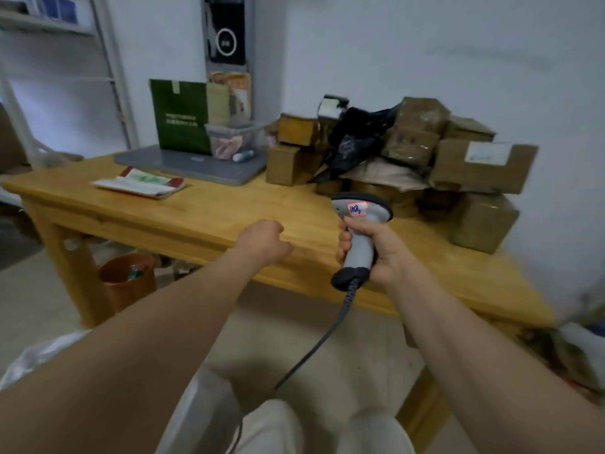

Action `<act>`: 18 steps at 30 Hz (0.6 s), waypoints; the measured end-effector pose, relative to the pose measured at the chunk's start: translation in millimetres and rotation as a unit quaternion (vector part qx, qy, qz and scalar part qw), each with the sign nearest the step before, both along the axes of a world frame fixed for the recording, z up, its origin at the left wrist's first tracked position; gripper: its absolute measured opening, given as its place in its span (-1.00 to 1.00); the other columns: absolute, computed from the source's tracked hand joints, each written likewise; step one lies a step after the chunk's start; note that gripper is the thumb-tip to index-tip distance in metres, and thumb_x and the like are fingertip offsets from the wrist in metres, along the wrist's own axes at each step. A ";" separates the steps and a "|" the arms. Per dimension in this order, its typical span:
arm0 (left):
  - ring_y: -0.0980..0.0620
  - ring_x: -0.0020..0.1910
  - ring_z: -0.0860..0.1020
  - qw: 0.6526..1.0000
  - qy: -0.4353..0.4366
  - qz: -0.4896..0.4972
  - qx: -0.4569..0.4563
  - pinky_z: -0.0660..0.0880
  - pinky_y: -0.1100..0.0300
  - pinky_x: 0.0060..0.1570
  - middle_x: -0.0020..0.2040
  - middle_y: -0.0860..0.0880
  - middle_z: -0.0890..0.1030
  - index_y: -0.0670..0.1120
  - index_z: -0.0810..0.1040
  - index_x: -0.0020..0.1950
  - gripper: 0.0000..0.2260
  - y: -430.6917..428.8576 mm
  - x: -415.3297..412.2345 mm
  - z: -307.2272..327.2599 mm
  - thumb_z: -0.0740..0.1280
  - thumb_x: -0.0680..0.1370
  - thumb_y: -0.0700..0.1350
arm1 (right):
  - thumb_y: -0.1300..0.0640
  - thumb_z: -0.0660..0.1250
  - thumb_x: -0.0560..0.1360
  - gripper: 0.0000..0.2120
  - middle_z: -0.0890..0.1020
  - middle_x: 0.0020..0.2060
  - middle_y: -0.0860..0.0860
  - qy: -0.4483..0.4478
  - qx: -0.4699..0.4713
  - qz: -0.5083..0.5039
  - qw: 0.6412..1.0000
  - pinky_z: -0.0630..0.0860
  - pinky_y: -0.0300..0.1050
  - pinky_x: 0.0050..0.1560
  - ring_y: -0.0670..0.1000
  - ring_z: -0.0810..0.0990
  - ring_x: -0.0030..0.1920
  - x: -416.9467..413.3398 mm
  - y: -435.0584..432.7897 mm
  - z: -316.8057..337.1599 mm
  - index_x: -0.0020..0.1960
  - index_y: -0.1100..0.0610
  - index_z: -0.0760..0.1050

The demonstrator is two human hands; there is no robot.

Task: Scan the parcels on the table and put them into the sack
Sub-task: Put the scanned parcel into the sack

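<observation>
My right hand [376,253] grips the handle of a grey barcode scanner [360,221], whose head points toward a heap of brown cardboard parcels [425,152] at the back right of the wooden table [203,204]. A black plastic bag parcel [357,139] lies among the boxes. One box carries a white label [487,152]. My left hand [262,240] hovers over the table's front edge with fingers curled, holding nothing. The scanner's dark cable [327,335] hangs down toward my legs. A pale translucent sack [39,352] shows at the lower left, mostly hidden by my left arm.
A closed grey laptop [183,165] lies at the back with a green paper bag [180,116] and a clear plastic tub [232,139] on it. A flat packet [140,183] rests on the left part. An orange bin [127,280] stands under the table. Metal shelving is at left.
</observation>
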State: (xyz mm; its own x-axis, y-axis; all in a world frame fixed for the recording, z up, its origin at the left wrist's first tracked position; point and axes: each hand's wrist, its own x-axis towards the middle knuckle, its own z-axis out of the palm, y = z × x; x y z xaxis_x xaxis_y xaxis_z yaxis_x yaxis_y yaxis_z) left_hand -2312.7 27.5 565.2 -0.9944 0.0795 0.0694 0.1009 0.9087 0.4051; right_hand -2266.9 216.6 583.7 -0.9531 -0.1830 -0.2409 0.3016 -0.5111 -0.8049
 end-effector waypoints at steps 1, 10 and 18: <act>-0.11 0.34 0.41 1.000 0.007 -0.015 0.001 0.41 0.07 0.25 0.41 -0.09 0.41 -0.10 0.35 0.47 -0.50 16.7 -7.1 6.8 0.29 0.56 0.02 | 0.20 0.28 0.54 -0.84 0.45 -0.48 0.01 0.003 -0.015 -0.025 1.000 0.57 -0.18 -0.38 -0.06 0.42 -0.54 -1.1 13.8 4.0 -0.21 0.18 0.44; -0.06 0.09 0.52 0.987 0.068 -0.144 0.003 0.49 0.06 0.04 0.16 -0.08 0.52 -0.15 0.44 0.40 -0.59 158.0 -77.5 61.3 0.30 0.57 -0.06 | 0.23 0.36 0.48 -0.85 0.42 -0.50 0.03 0.052 -0.004 -0.270 0.961 0.37 -0.23 -0.56 -0.03 0.37 -0.57 -26.8 124.1 35.5 -0.23 0.17 0.42; -0.14 0.38 0.30 0.937 0.222 -0.269 0.006 0.33 0.04 0.29 0.39 -0.15 0.33 -0.12 0.21 0.50 -0.32 297.9 -123.5 102.3 0.44 0.47 -0.06 | 0.14 0.34 0.50 -0.89 0.44 -0.49 0.02 0.087 -0.014 -0.379 0.921 0.38 -0.20 -0.53 -0.03 0.40 -0.53 -17.6 199.1 52.2 -0.14 0.17 0.47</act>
State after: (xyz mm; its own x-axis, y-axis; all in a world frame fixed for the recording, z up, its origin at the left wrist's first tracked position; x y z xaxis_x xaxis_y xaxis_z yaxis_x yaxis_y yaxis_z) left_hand -2436.2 325.5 667.5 -0.6839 0.5572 0.4709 0.7039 0.6735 0.2254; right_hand -2284.5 415.6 635.8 -0.8329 0.5479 -0.0776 -0.2833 -0.5428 -0.7906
